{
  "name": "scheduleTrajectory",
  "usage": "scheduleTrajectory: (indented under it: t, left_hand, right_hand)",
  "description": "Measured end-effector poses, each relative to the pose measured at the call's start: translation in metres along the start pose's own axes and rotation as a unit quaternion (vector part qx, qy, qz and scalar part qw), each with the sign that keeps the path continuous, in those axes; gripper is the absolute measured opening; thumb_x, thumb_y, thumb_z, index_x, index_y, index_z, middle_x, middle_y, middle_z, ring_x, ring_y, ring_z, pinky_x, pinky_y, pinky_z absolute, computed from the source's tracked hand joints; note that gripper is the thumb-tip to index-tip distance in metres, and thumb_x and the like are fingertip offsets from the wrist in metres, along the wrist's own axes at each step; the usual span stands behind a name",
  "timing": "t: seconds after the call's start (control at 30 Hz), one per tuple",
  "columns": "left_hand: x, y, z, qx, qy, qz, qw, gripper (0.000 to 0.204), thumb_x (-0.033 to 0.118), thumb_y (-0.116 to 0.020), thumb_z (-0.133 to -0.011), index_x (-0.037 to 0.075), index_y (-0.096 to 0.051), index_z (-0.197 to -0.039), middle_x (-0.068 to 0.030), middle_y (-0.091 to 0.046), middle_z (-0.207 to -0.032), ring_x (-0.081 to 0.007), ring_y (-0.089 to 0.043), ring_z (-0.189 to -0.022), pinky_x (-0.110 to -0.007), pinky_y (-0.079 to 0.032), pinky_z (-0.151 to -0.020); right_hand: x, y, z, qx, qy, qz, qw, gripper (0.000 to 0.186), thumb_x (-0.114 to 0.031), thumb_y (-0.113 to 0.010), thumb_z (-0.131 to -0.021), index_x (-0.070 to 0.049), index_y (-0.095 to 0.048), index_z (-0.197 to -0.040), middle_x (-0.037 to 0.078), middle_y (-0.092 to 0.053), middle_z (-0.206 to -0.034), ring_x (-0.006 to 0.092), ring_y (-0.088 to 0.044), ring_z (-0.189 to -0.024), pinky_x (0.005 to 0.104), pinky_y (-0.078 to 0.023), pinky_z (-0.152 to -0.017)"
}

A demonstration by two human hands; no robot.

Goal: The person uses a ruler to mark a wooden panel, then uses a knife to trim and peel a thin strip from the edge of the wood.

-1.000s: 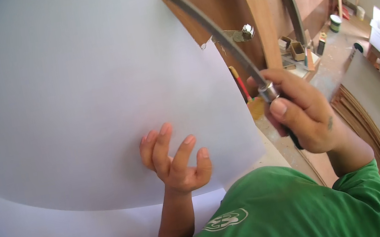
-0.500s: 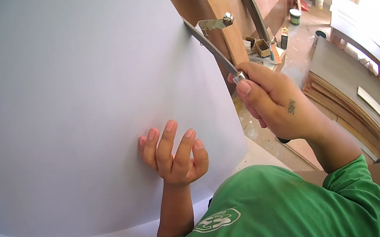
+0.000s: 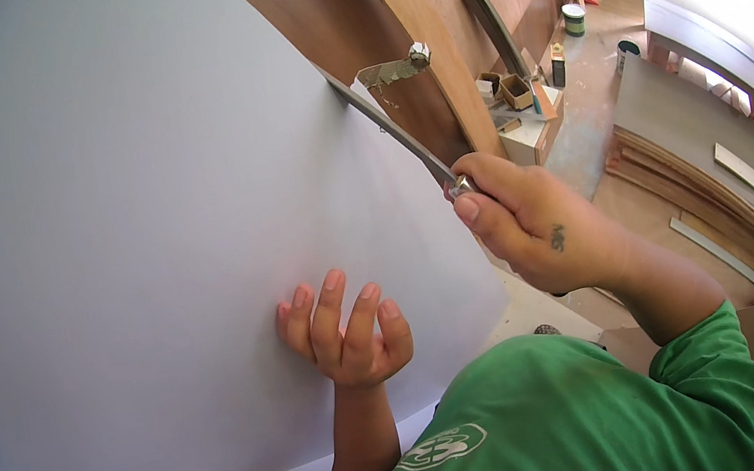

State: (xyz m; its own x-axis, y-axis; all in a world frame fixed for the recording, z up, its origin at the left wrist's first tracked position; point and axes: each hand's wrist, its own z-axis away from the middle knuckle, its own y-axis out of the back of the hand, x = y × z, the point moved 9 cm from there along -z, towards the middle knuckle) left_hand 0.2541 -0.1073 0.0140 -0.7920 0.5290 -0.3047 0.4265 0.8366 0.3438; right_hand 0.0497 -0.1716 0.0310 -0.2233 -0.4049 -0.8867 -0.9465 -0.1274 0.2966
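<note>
My right hand (image 3: 536, 222) is wrapped round the handle of a long flat file (image 3: 394, 132), its thumb lying along the metal ferrule. The file slants up and left, and its tip lies at the right edge of a large white sheet (image 3: 143, 226). Beside the tip, a ragged curled strip (image 3: 393, 69) juts out from that edge; a pale lump sits at its far end. My left hand (image 3: 354, 335) is lower on the sheet, fingers spread and half bent, with nothing in them. Its outer side appears to rest against the white surface.
Brown wooden boards (image 3: 423, 36) stand just beyond the sheet's edge. Small open boxes (image 3: 516, 92) sit on a low stand to the right. Farther off are a tin (image 3: 574, 19), stacked long wood strips (image 3: 682, 192) on the floor and a white-topped bench (image 3: 717, 44).
My right hand and the file have moved left and slightly down in view, still at the sheet's edge. The left hand sits a little lower; the whole view has shifted.
</note>
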Motion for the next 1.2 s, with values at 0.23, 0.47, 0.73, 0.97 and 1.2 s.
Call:
scheduleTrajectory:
  t: [0.23, 0.47, 0.73, 0.97, 1.2]
  left_hand:
    - [0.0, 0.001, 0.009, 0.014, 0.0, -0.003, 1.0, 0.023, 0.021, -0.059, -0.091, 0.01, -0.065, -0.11, -0.0168, -0.062, -0.134, -0.038, -0.045, -0.138, -0.056, -0.034, -0.117]
    - [0.0, -0.005, 0.006, 0.001, 0.003, -0.028, 1.0, 0.022, 0.022, -0.058, -0.092, 0.01, -0.065, -0.108, -0.0163, -0.063, -0.133, -0.038, -0.045, -0.137, -0.056, -0.033, -0.118]
    - [0.0, -0.004, 0.006, 0.009, 0.002, -0.014, 1.0, 0.022, 0.024, -0.059, -0.092, 0.012, -0.067, -0.109, -0.0152, -0.064, -0.132, -0.037, -0.047, -0.137, -0.055, -0.031, -0.119]
    - [0.0, -0.003, 0.006, 0.008, 0.01, -0.01, 1.0, 0.021, 0.025, -0.06, -0.092, 0.013, -0.067, -0.107, -0.0136, -0.065, -0.13, -0.0358, -0.048, -0.135, -0.053, -0.032, -0.118]
    - [-0.003, -0.004, 0.004, 0.019, 0.023, -0.003, 1.0, 0.019, 0.027, -0.062, -0.092, 0.013, -0.069, -0.103, -0.0107, -0.068, -0.125, -0.0335, -0.051, -0.131, -0.051, -0.033, -0.116]
  right_hand:
    - [0.009, 0.002, 0.022, -0.049, -0.045, 0.012, 0.998, 0.026, -0.024, -0.052, -0.107, 0.001, -0.049, -0.1, 0.021, -0.057, -0.067, 0.0437, -0.059, -0.065, 0.049, -0.044, -0.061]
    - [0.011, -0.001, 0.014, -0.037, -0.019, 0.055, 0.998, 0.028, -0.022, -0.054, -0.106, 0.001, -0.045, -0.092, 0.023, -0.056, -0.064, 0.045, -0.057, -0.063, 0.0515, -0.043, -0.06]
    - [0.019, -0.008, 0.009, -0.021, -0.014, 0.039, 0.999, 0.028, -0.022, -0.055, -0.105, 0.001, -0.046, -0.092, 0.023, -0.057, -0.062, 0.0461, -0.058, -0.061, 0.0518, -0.044, -0.058]
    - [0.019, -0.009, -0.003, 0.004, 0.014, 0.072, 0.997, 0.031, -0.023, -0.054, -0.105, 0.002, -0.047, -0.089, 0.024, -0.056, -0.061, 0.0462, -0.057, -0.06, 0.0514, -0.044, -0.058]
    - [0.019, -0.014, -0.013, -0.007, -0.016, 0.075, 0.997, 0.033, -0.024, -0.052, -0.106, 0.003, -0.049, -0.089, 0.025, -0.057, -0.064, 0.046, -0.058, -0.061, 0.0513, -0.046, -0.06]
